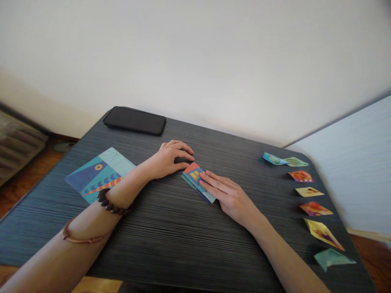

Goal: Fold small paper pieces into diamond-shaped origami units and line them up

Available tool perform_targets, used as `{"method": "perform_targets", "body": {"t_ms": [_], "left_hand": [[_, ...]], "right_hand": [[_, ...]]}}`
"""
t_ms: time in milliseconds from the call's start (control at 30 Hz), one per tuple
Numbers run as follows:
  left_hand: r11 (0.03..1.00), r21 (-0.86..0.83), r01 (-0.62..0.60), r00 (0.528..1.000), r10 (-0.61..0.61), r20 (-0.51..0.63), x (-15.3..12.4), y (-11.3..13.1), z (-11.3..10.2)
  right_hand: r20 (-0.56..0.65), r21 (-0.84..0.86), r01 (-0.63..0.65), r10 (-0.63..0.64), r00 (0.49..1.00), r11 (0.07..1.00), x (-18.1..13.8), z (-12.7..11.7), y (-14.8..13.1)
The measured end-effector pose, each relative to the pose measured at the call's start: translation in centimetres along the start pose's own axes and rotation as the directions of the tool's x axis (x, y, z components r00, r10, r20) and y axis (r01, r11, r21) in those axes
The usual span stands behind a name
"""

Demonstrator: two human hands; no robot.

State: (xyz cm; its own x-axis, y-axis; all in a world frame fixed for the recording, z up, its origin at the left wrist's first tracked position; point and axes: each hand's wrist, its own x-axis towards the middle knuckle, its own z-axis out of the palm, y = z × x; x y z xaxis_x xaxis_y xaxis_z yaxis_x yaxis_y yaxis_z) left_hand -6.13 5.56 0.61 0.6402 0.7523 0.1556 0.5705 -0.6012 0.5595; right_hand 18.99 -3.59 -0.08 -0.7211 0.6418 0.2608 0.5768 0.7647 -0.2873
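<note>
Folded paper (193, 176) lies mid-table beneath the extended, unclenched fingers of the right hand (232, 198); the left hand (169, 159), loosely open, sits just beside at 10 o'clock. Even pressure along matched edges should keep creases crisp. Folded pieces (315, 209) line 3 o'clock.

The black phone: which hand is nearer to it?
Left. The left hand is in front and right of the phone, not touching; the right hand, on folded paper, lies farther right.

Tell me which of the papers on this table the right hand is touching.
The orange-cornered folded paper, mid-table, has the right hand on it; the larger sheet lies left, the pointed folded pieces far right.
</note>
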Motion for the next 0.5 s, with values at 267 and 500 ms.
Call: {"method": "perform_targets", "body": {"t_ms": [267,500], "left_hand": [[1.0,-0.013,-0.002,1.0,0.002,-0.01,0.03,-0.27,0.11],[1.0,-0.006,0.003,1.0,-0.003,-0.003,-0.02,-0.21,0.05]], "right_hand": [[0.052,-0.005,0.027,-0.027,0.998,1.0,0.09,-0.09,-0.03],[0.075,-0.016,0.02,-0.019,0.997,1.0,0.32,-0.24,-0.22]]}}
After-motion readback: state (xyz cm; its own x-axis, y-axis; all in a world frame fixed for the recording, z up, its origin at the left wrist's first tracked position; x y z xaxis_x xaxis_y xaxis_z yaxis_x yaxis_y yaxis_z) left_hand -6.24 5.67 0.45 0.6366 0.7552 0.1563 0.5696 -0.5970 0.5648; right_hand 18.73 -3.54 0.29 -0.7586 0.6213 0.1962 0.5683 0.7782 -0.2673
